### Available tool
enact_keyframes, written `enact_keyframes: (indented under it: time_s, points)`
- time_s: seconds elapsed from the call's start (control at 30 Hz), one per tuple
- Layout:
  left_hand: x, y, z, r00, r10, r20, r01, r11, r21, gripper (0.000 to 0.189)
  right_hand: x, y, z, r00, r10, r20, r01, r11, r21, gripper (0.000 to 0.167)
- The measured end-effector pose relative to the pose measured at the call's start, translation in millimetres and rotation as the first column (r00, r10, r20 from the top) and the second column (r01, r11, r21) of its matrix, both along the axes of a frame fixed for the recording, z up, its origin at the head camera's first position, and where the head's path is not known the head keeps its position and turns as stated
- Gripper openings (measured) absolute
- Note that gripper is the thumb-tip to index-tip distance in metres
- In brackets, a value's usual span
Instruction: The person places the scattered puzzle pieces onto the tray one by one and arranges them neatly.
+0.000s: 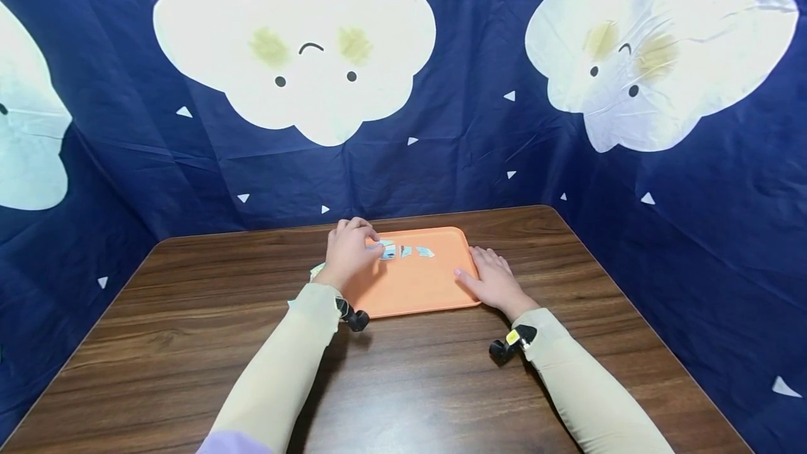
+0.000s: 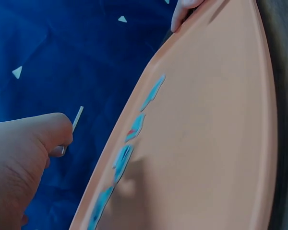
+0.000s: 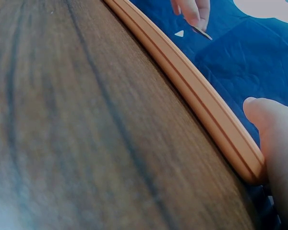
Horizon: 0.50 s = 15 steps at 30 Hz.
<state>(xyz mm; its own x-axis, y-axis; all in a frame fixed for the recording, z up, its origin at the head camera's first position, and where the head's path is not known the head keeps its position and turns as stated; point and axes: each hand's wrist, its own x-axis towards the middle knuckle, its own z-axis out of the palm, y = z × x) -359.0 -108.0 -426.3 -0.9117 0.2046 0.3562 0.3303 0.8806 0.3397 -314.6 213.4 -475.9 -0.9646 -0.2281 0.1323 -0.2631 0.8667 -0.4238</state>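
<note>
Over the far left part of the orange tray (image 1: 416, 286), my left hand (image 1: 352, 251) pinches a thin flat piece (image 2: 78, 119) between thumb and fingers. It shows nearly edge-on in the left wrist view, held above the tray. Beneath and right of that hand, several flat blue printed pieces (image 1: 425, 252) lie in a row along the tray's far side. My right hand (image 1: 497, 280) rests at the tray's right edge, thumb (image 3: 266, 112) extended over the rim and the other fingers loosely straight outside it.
The tray lies on a brown wood-grain table (image 1: 416, 377), near its far edge. More light pieces (image 1: 317, 270) show beside the left wrist, partly hidden by it. A dark blue cloth (image 1: 378, 174) with white clouds hangs behind and at the sides.
</note>
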Motion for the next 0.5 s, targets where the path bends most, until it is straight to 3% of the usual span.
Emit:
enact_keyframes:
  time_s: [0.17, 0.5]
  points:
    - [-3.6, 16.1, 0.3, 1.000, -0.021, -0.010, 0.021, 1.000, -0.006, 0.015, -1.4, 1, -1.2, 1.000, -0.002, -0.006, 0.001, 1.000, -0.014, 0.083]
    - [-6.7, 50.4, 0.4, 0.999, -0.022, 0.044, 0.024, 0.999, -0.031, 0.017, -1.5, 0, -2.2, 0.999, 0.001, -0.033, -0.001, 1.000, -0.003, 0.068]
